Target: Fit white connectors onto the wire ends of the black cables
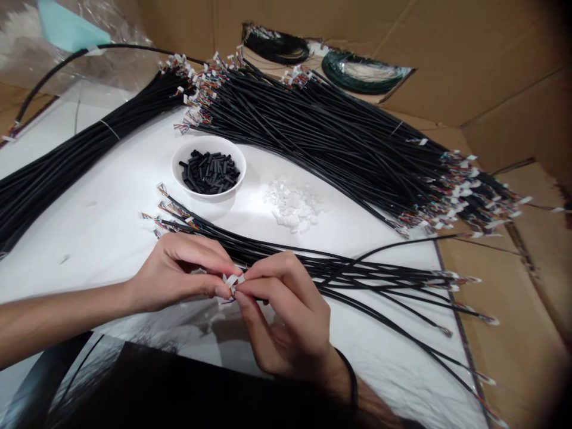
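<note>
Near the table's front edge, both of my hands meet over the end of a black cable. My left hand [192,268] pinches a small white piece [231,280] between thumb and fingers. Fingertips of my right hand [286,304] close on the wire end just beside it, where a few thin coloured wires show. Whether the white piece is a connector or a loose strip is hard to make out. Just beyond my hands lies a loose group of black cables [277,249], with coloured wires and white connectors at their ends.
A white bowl [176,161] holds short black tubes [210,173]. Right of it lies a pile of small white pieces [295,205]. A big cable stack [322,125] fills the back, and a tied bundle [89,140] lies left. Cardboard walls [447,65] stand behind.
</note>
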Tool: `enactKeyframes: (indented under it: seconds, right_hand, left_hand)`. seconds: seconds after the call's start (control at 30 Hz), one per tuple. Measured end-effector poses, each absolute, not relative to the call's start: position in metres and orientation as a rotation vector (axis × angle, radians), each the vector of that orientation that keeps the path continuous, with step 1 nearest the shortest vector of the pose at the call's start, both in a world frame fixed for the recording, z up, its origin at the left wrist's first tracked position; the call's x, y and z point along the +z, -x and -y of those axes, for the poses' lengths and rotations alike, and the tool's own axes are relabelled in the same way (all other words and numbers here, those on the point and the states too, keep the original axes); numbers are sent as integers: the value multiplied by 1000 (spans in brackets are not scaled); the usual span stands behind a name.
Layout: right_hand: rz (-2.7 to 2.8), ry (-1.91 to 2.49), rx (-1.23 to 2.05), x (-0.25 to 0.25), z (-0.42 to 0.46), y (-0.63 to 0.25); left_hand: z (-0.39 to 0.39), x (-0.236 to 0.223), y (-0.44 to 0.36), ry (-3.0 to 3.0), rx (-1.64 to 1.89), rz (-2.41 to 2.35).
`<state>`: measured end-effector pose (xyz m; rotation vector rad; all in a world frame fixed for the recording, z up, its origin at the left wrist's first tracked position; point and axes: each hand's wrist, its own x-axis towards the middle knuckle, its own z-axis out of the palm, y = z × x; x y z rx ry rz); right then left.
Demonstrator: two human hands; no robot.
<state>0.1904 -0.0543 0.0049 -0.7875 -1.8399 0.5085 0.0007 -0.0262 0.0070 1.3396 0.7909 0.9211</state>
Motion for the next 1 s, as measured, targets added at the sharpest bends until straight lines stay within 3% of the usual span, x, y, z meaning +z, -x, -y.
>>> enactKeyframes:
  seconds: [0.4, 1.0]
  right_hand:
    - [1764, 771, 263, 0, 62, -181]
    - [1823, 753, 183, -1, 61, -182]
  left_hand:
    - [36, 2, -7, -1191, 971, -808]
    - [40, -2, -8, -1221, 985, -785]
